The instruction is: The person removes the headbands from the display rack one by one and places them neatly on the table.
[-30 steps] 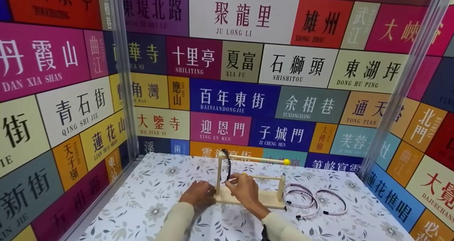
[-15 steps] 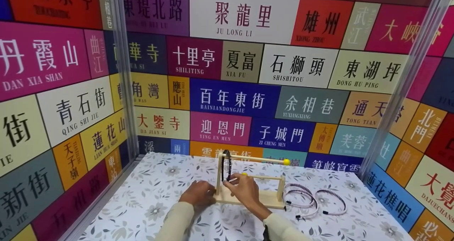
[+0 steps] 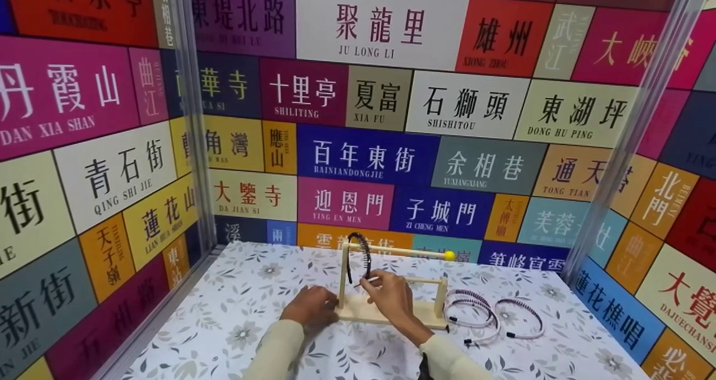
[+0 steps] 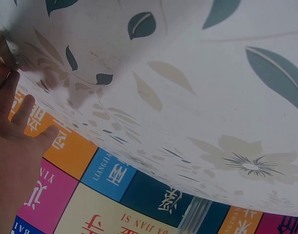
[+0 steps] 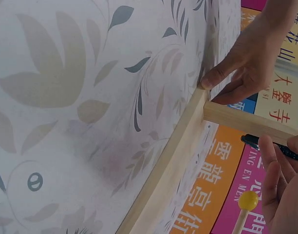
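A black toothed headband hangs over the upper rod of a pale wooden stand, close to its left post. My right hand pinches the headband's near lower end; in the right wrist view, the dark tip sticks out past the fingers. At the left end of the stand's base, my left hand grips the wood, with its thumb on the base edge beside the post. The left wrist view catches the left hand only at its edge, and the stand is out of sight there.
Several pale pink headbands with dark teeth and black tips lie on the table to the right of the stand. A yellow ball caps the upper rod's right end. A lower rod runs from the right post. Sign-covered walls enclose the floral tablecloth.
The headband first turned in toward the left post, then swung back out to the right with my right hand, its loop now showing wider. My left hand stays on the base.
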`<action>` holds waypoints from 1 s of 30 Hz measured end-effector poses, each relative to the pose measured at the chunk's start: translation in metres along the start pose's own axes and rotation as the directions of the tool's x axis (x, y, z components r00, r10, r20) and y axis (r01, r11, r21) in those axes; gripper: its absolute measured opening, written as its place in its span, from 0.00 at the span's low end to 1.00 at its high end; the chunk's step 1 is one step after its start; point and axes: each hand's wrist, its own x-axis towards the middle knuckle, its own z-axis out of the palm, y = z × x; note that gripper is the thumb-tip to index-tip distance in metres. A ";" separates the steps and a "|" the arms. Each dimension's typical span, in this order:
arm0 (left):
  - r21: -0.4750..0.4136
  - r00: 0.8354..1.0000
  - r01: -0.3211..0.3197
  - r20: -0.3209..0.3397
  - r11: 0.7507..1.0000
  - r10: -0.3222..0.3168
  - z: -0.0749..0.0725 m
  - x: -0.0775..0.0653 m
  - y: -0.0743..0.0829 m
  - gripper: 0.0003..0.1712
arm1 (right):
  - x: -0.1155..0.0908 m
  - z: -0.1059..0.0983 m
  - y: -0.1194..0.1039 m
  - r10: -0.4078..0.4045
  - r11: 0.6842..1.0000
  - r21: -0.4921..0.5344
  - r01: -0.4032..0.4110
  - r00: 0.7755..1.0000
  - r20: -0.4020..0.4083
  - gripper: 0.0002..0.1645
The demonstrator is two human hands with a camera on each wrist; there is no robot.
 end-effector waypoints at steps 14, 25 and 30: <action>0.002 0.999 0.030 0.032 1.000 -0.030 0.006 0.011 -0.009 0.22 | 0.004 -0.030 0.011 0.046 0.999 0.022 -0.045 0.999 -0.027 0.09; 0.006 0.997 0.062 0.044 0.998 -0.062 0.006 0.013 -0.007 0.21 | 0.007 -0.052 0.016 0.064 0.997 0.039 -0.062 0.996 -0.058 0.10; -0.004 0.998 0.027 0.058 1.000 -0.026 0.000 0.007 -0.002 0.22 | 0.007 -0.061 0.018 0.058 0.998 -0.011 -0.059 0.995 -0.085 0.10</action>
